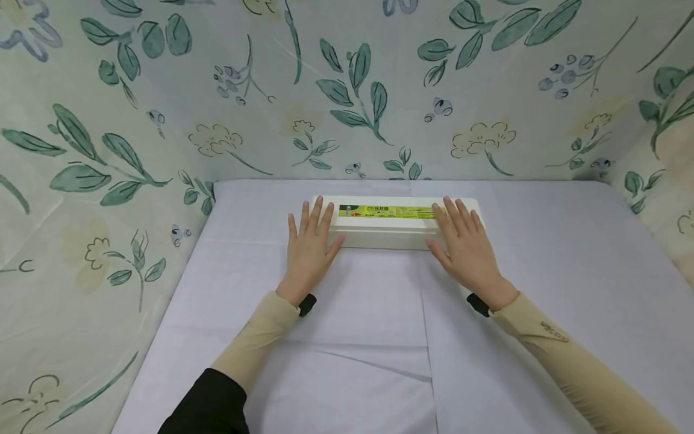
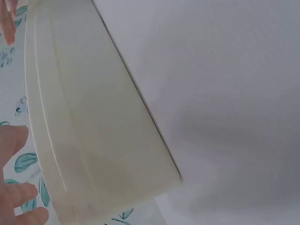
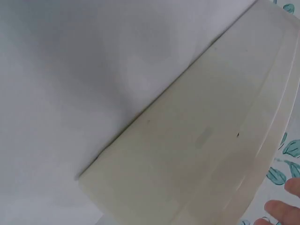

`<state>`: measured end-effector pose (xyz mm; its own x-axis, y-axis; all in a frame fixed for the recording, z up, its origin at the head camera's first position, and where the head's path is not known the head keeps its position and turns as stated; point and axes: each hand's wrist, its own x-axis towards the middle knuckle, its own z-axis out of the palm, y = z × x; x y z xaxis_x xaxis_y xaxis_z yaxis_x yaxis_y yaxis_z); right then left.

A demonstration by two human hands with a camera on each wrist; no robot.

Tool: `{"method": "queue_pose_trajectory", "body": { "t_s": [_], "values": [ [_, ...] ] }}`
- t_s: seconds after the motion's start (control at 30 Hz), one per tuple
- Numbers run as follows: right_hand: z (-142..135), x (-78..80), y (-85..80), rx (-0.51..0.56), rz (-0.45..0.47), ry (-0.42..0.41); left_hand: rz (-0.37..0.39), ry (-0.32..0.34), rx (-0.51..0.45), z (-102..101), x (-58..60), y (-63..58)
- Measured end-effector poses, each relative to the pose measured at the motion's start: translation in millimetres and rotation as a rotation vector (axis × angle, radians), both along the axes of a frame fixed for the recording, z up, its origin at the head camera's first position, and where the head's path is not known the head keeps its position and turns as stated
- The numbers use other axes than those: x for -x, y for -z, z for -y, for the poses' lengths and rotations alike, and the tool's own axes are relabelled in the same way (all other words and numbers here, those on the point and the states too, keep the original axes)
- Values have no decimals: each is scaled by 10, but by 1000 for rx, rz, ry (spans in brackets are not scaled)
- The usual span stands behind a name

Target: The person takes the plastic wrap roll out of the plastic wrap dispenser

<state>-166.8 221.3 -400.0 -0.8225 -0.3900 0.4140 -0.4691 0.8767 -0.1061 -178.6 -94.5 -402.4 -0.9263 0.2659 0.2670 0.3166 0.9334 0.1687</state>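
In the head view, the left sleeve (image 1: 260,331), towards 7 o'clock, is beige and close-fitting; black cloth (image 1: 208,401) covers its 7 o'clock end; the right sleeve (image 1: 585,367), towards 4 o'clock, is matching beige, finely creased, with a small dark marking (image 1: 554,331) at 4 o'clock from its cuff; a black wrist piece shows at each cuff, the left one (image 1: 306,305) at 3 o'clock, the right one (image 1: 478,305) at 9 o'clock.

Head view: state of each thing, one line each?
White box: appears closed, lying flat
Label: facing up, right end partly covered
Left hand: fingers straight, at box's left end
Right hand: fingers straight, at box's right end
White cloth: spread out, creased
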Motion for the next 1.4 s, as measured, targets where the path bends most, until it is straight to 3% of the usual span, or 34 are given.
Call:
{"method": "queue_pose_trajectory", "body": {
  "t_s": [0.1, 0.23, 0.37, 0.57, 0.73, 1.0, 1.23, 1.4],
  "values": [
    [-70, 41, -41, 39, 36, -39, 8, 30, -153, 102, 42, 10],
    [-172, 124, -94, 68, 83, -94, 84, 74, -489, 258, 145, 35],
    [-232, 214, -144, 96, 99, -177, 267, 66, -809, 400, 273, 87],
    [-193, 316, -233, 101, 159, -228, 551, 128, -1074, 526, 390, 186],
    [-60, 360, -318, 106, 270, -221, 652, 151, -1160, 545, 455, 281],
    [96, 469, -366, 78, 279, -289, 695, 125, -1121, 495, 581, 326],
    [224, 552, -368, 44, 303, -316, 699, 78, -1104, 443, 651, 386],
    [329, 615, -364, 19, 317, -343, 663, 82, -1112, 411, 678, 421]
  ]
}}
